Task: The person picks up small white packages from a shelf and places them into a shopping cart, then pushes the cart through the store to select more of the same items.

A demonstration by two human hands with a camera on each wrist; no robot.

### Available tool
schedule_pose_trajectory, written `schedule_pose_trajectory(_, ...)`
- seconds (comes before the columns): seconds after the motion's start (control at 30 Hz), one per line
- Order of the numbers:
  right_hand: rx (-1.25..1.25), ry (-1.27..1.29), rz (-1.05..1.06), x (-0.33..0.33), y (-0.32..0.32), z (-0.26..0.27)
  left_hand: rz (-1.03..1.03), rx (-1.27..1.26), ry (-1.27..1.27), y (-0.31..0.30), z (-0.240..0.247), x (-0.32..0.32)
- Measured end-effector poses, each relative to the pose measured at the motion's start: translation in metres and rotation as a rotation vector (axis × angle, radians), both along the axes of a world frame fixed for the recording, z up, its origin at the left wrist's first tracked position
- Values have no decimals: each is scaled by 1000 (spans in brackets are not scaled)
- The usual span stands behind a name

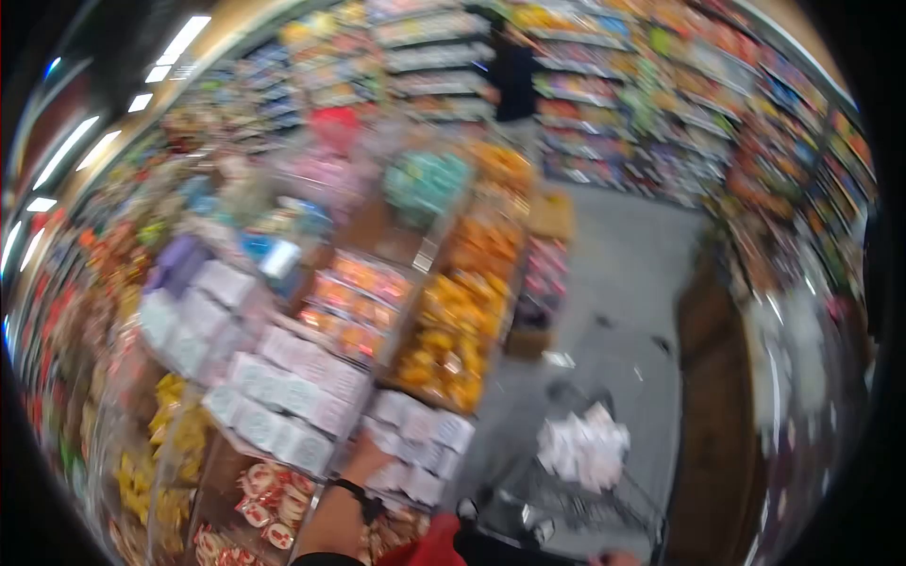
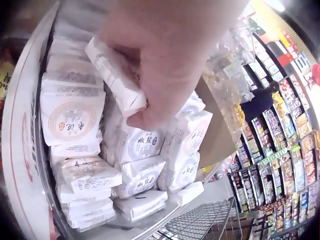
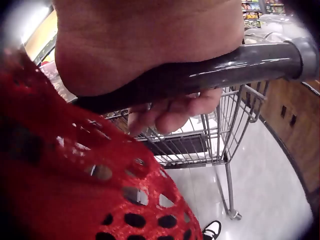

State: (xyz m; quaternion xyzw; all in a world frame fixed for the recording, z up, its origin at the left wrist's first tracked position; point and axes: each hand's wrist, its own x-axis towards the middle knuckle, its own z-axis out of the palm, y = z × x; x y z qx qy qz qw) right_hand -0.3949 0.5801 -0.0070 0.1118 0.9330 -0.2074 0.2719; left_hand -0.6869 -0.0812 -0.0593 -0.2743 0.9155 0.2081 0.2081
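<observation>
My left hand (image 2: 167, 65) pinches a white paper-wrapped packet (image 2: 116, 80) between thumb and fingers, tilted above stacks of similar packets. Round printed seals with Chinese characters mark the stacked packets (image 2: 72, 120). In the head view, this hand (image 1: 368, 460) reaches into a bin of white packets (image 1: 439, 429). My right hand (image 3: 150, 40) holds the dark handle (image 3: 225, 65) of a metal shopping cart, its fingers curled underneath the bar. A pile of white packets (image 1: 585, 448) lies in the cart (image 1: 576, 514).
Bins of orange-yellow packs (image 1: 453, 330) and red-and-white packs (image 1: 274, 505) adjoin the packets. A wooden display (image 1: 717, 377) borders the aisle on the right. Farther off, a person in dark clothing (image 1: 514, 80) stands by full shelves. Red openwork fabric (image 3: 100, 185) hangs near my right hand.
</observation>
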Motion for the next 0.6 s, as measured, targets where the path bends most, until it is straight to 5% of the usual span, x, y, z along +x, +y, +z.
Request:
schedule_pose_trajectory(0.03,6,140,36,-2,3,3,39,92,42,-2,8,3)
schedule_pose_trajectory(0.07,15,-5,-32,-22,-21,52,-1,80,35,8,37,1)
schedule_pose_trajectory(0.13,-61,-51,-59,-32,-21,65,-201,-33,150,5,49,2)
schedule_pose_trajectory(0.2,-184,-103,-115,-38,-11,64,-281,242,289,28,83,4)
schedule_pose_trajectory(0.33,-515,247,-126,-78,-16,112,-326,593,20,166,201,7)
schedule_pose_trajectory(0.43,-951,83,-225,-114,-33,125,-584,859,-72,237,201,11)
schedule_pose_trajectory(0.6,-1397,-143,-327,-149,-81,121,-896,763,24,329,211,33)
